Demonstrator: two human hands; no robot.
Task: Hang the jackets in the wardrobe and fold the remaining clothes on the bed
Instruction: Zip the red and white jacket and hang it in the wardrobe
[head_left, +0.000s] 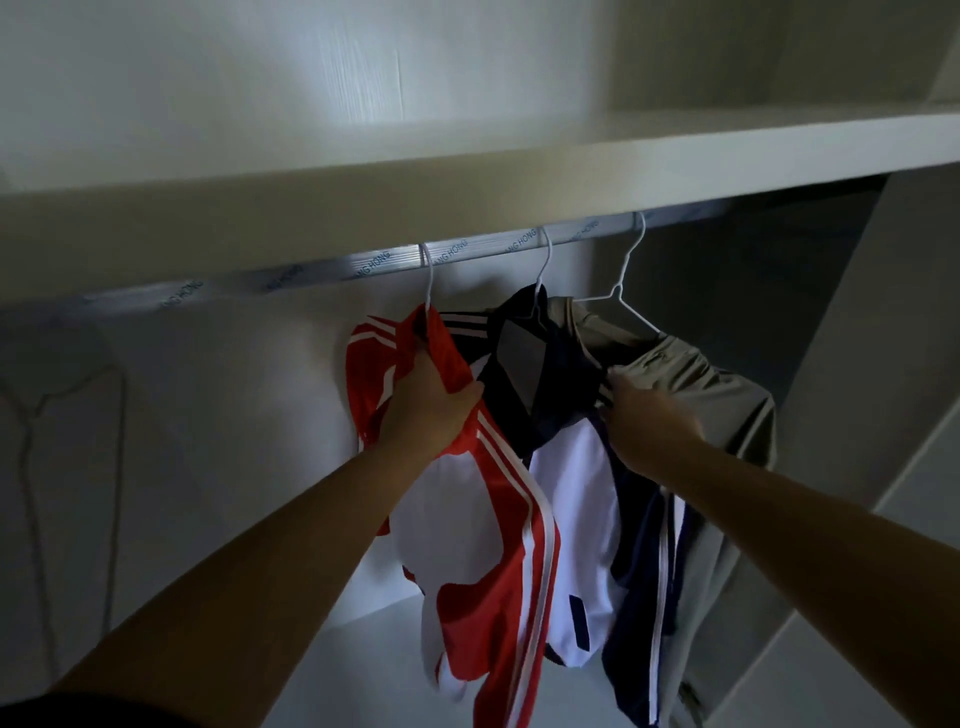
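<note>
Reaching into the wardrobe, the left hand (436, 402) clenches its fingers (467, 392) on the red-and-white striped track jacket (371, 384), hooked on the silver rail (311, 270) at twelve o'clock. At three o'clock, the right hand (649, 421) pinches the navy-and-white jacket (571, 499), beside a grey jacket (727, 405). The rail runs eight to two.

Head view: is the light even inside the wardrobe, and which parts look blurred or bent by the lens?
In the head view the light is uneven: a bright patch on the back wall above the shelf, dimness below it; the rail blurs toward its left end; the shelf edge bows from the wide lens; the red jacket and navy jacket look fairly sharp.
</note>
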